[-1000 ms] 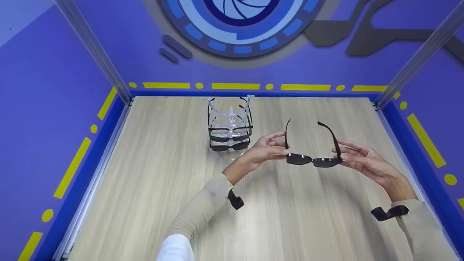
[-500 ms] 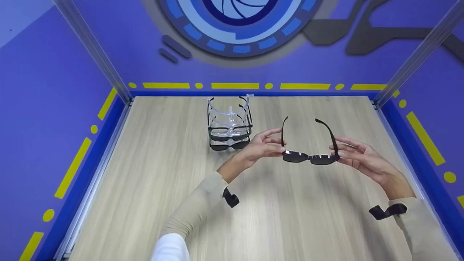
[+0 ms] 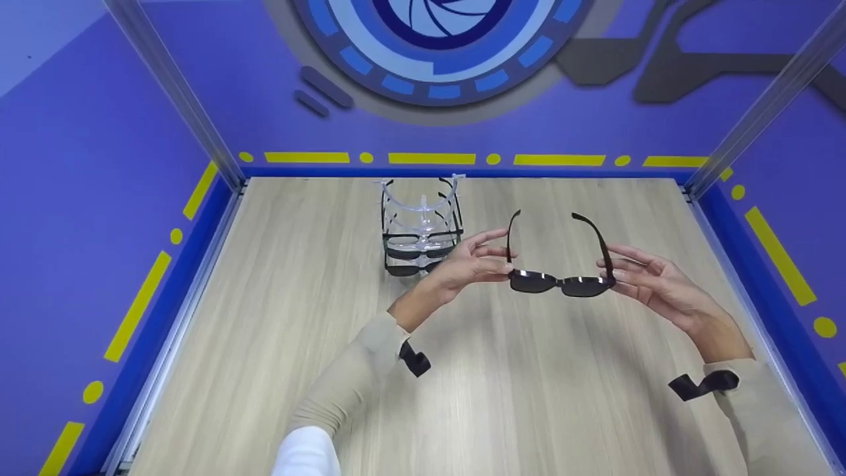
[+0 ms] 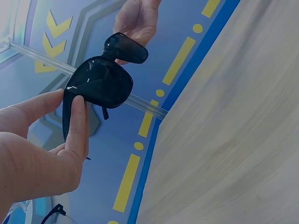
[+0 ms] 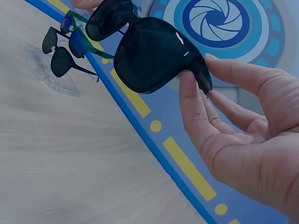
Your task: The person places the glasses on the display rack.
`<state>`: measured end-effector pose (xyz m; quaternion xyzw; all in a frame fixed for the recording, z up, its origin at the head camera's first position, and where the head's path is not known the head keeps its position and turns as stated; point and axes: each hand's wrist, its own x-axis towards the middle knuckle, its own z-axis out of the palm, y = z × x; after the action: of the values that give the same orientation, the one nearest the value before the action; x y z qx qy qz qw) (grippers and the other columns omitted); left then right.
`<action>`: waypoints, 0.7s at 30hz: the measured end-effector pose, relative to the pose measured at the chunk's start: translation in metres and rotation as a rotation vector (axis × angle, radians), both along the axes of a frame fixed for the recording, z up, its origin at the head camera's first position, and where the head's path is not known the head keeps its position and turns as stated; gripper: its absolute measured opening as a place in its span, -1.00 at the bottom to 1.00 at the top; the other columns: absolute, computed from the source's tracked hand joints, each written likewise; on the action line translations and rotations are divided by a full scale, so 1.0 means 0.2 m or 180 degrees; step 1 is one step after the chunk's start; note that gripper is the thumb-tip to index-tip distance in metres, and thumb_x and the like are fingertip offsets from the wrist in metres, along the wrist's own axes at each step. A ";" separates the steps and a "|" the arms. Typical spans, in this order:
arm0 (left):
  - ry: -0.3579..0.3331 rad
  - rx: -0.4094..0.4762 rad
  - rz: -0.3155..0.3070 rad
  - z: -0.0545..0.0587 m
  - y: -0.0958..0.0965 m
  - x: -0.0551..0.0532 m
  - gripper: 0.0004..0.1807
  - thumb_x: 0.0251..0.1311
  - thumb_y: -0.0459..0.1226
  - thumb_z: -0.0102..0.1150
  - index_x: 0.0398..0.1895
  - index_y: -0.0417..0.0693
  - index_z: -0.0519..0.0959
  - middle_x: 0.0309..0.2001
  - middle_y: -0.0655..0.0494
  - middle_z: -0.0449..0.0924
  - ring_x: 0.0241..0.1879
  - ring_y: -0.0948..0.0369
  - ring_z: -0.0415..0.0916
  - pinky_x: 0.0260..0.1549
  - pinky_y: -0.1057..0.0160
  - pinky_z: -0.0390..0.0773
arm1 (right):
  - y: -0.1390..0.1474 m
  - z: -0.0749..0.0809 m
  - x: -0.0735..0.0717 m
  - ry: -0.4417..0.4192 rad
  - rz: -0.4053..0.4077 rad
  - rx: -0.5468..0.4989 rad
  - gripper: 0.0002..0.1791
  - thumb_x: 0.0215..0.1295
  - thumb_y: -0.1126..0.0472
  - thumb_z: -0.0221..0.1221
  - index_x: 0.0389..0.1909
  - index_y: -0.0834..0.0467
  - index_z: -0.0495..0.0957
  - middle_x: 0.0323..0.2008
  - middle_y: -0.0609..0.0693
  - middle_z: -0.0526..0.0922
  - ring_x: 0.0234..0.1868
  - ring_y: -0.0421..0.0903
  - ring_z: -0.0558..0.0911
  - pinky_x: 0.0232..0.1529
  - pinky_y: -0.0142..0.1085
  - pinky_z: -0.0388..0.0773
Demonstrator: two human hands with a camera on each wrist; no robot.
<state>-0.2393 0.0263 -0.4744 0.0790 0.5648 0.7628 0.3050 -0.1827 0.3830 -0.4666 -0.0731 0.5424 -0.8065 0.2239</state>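
Observation:
Black sunglasses [image 3: 558, 284] with dark lenses are held up over the table, temples unfolded and pointing away from me. My left hand [image 3: 466, 268] pinches the left hinge corner between thumb and fingers. At the opposite corner my right hand [image 3: 661, 287] pinches the frame where the temple joins it. Both wrist views show the large dark lens [image 4: 105, 84] close up, with thumb and fingertips at the hinge. Left of the hands stands a clear display stand [image 3: 423, 201] bearing several glasses; my left hand overlaps part of its lowest pair [image 3: 402, 270].
In the right wrist view, green-framed glasses with blue lenses [image 5: 78, 43] and a dark pair [image 5: 60, 60] sit on the stand above its clear base [image 5: 51, 79]. The wood-grain table [image 3: 277, 297] is bounded by blue panels with metal corner posts [image 3: 753, 112].
Both hands have carried the sunglasses a little to the left and slightly away from me, toward the stand. The grip on both corners stays the same.

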 end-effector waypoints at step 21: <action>0.0101 0.0151 0.0179 0.14 -0.13 -0.03 -0.23 0.20 -0.58 0.28 0.49 -0.11 0.34 0.00 0.08 0.65 -0.14 0.20 0.70 0.14 0.05 0.69 | -0.16 0.08 -0.06 0.0035 -0.0136 -0.0058 -0.46 0.47 0.57 -0.07 0.36 0.15 0.46 0.11 0.11 0.65 0.15 -0.06 0.71 0.19 -0.24 0.66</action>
<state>-0.2451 -0.0003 -0.4463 0.0823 0.5534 0.7828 0.2724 -0.1942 0.3507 -0.4512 -0.0680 0.5377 -0.8155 0.2029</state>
